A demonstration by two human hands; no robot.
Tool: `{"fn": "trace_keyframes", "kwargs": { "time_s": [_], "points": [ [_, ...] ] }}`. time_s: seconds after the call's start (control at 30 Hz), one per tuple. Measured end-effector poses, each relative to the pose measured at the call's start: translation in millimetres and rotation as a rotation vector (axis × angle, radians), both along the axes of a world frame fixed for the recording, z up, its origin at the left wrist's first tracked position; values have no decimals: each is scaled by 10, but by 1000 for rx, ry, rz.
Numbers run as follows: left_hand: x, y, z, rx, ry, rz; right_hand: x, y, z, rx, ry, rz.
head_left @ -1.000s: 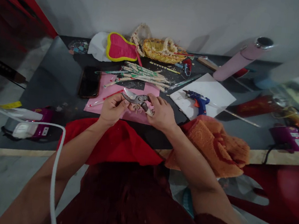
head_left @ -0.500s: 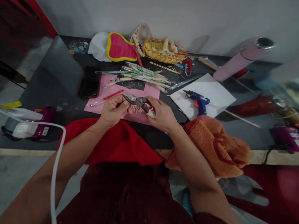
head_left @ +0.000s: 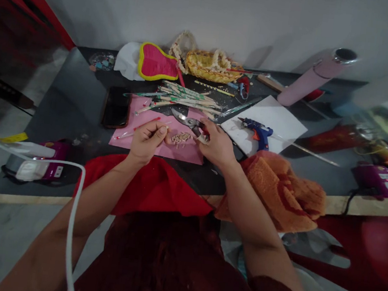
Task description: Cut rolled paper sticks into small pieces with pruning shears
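Observation:
My right hand point(head_left: 217, 143) is wrapped round the handles of a pair of pruning shears point(head_left: 190, 122), whose blades point up and to the left. My left hand point(head_left: 147, 140) pinches a thin, pale stick point(head_left: 167, 124) between thumb and fingertips. Between and just below the hands, a small heap of short cut pieces point(head_left: 181, 138) lies on a pink sheet point(head_left: 165, 150). Beyond them is a loose pile of chopsticks point(head_left: 189, 98), some in green-printed wrappers. A red strip point(head_left: 149, 123) lies by my left fingertips.
A phone point(head_left: 117, 107) lies left of the pink sheet. At the back stands a wicker basket point(head_left: 211, 74). Right of my hands are a blue glue gun point(head_left: 259, 131) on white paper point(head_left: 289, 120), an orange cloth point(head_left: 280, 191) and a pink flask point(head_left: 313, 80). A white cable point(head_left: 72, 215) crosses my left arm.
The shears have moved away from my left hand, up and to the right, with my right hand. The heap of cut pieces is now more exposed.

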State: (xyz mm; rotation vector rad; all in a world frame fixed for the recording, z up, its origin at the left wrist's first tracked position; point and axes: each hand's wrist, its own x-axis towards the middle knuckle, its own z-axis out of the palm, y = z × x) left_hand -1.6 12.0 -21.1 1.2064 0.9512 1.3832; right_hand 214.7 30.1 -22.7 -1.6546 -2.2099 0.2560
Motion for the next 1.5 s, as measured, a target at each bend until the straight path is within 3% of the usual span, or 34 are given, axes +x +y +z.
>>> {"fn": "trace_keyframes", "kwargs": {
  "time_s": [0.23,0.53,0.73,0.9,1.2,1.5],
  "points": [
    [21,25,1,-36,-42,55,101,15,29,-25,-170,-130],
    [25,30,-11,-51,28,41,305,69,37,-67,-231,-169],
    [37,28,-23,-53,51,38,381,85,37,1,-189,-172],
    [35,39,-73,-48,55,28,250,119,52,101,-97,-95],
    [7,69,-87,-38,72,61,-121,395,13,70,-265,-26],
    [-1,49,-77,-40,111,48,-104,471,-94,138,-95,-43]
  ]
}}
